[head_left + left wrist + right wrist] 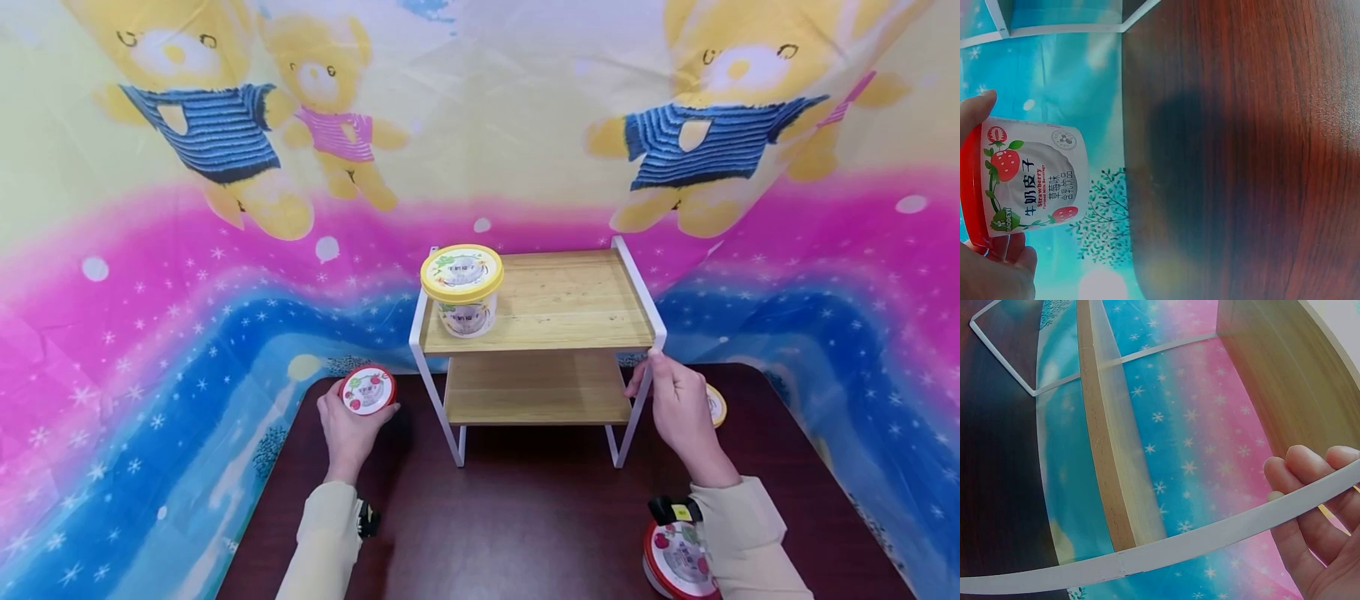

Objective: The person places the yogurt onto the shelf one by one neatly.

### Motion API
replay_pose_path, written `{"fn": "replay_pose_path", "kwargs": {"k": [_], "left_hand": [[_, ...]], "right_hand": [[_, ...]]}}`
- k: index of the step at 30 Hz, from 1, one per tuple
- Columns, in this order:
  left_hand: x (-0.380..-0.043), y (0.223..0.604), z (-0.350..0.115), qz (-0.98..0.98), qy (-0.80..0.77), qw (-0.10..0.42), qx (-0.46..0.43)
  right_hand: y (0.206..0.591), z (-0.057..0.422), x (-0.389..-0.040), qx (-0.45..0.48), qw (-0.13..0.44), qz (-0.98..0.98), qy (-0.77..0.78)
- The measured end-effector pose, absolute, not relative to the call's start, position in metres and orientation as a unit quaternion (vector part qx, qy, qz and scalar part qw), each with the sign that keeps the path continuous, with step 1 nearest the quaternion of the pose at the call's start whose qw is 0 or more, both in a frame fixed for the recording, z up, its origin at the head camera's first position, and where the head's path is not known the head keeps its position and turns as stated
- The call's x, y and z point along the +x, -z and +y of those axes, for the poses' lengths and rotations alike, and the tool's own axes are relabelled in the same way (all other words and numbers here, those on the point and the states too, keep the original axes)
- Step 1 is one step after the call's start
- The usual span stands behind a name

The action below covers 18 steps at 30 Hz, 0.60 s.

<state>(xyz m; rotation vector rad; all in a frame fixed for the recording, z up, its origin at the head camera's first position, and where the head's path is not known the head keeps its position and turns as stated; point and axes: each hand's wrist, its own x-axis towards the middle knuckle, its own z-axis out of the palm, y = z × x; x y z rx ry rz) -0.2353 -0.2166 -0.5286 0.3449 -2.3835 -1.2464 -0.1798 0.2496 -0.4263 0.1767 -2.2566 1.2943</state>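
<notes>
My left hand point(347, 433) holds a small strawberry milk cup point(368, 390) with a red lid, left of the shelf and raised off the table. In the left wrist view the cup point(1035, 178) lies sideways in the picture, its strawberry label showing, with thumb and fingers around the red lid. My right hand point(681, 410) grips the right front post of a two-tier wooden shelf point(573, 296) with a white frame. The right wrist view has the fingers point(1310, 465) curled round the white post point(1210, 544). On the top tier's left side stands a yellow-lidded cup point(462, 287).
A second red-lidded cup point(681, 562) stands on the dark table point(525, 517) at the lower right, partly under my right sleeve. Behind my right hand a yellow lid point(717, 406) shows partly. A bear-printed cloth point(480, 167) hangs behind the shelf.
</notes>
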Motion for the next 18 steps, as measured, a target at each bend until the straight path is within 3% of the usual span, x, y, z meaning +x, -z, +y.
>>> {"fn": "replay_pose_path", "kwargs": {"k": [18], "left_hand": [[-0.225, 0.521, -0.215, -0.848, 0.464, 0.224, 0.123]], "right_hand": [[0.426, 0.249, -0.180, 0.063, 0.263, -0.837, -0.476]]}}
